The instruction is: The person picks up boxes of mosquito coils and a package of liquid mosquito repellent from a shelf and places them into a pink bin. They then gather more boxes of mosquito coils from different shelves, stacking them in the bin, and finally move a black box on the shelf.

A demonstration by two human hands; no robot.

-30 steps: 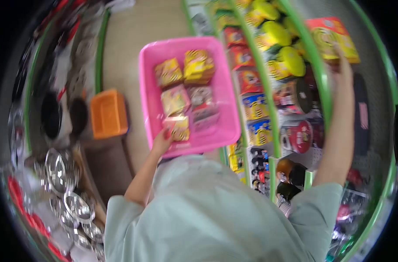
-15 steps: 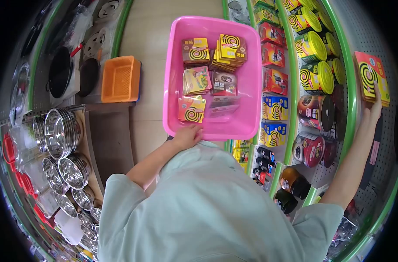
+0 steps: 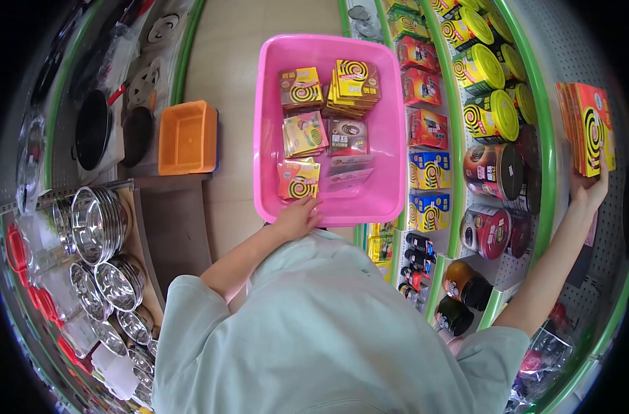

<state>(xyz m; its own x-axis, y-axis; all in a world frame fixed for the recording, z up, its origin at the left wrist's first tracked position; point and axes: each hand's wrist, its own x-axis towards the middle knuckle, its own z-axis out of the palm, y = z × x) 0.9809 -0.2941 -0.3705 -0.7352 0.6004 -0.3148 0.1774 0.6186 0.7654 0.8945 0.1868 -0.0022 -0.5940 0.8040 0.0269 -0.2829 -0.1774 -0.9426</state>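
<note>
A pink plastic tub (image 3: 261, 138) is in front of my body, with my left hand (image 3: 297, 218) gripping its near rim. Inside it lie several stacks of flat mosquito coil boxes (image 3: 356, 79), mostly yellow, red and brown. One red and yellow box (image 3: 298, 180) sits just beyond my left fingers. At the far right, my right hand (image 3: 590, 188) is closed around the lower end of a stack of red and yellow mosquito coil boxes (image 3: 593, 131) at the upper shelf. The stack is tilted, its layered side edges showing. Part of my right fingers is hidden behind it.
Green-edged shelves on the right carry yellow cans (image 3: 492, 116), dark round tubs (image 3: 492, 171) and blue and yellow boxes (image 3: 430, 212). Leftward are an orange basket (image 3: 188, 138), black pans (image 3: 94, 130) and stacked steel bowls (image 3: 97, 224). Tiled floor (image 3: 235, 103) runs between.
The held stack of mosquito coil boxes has turned, exposing more of its side, and my right hand has shifted slightly lower. The tub appears slightly farther left in view.
</note>
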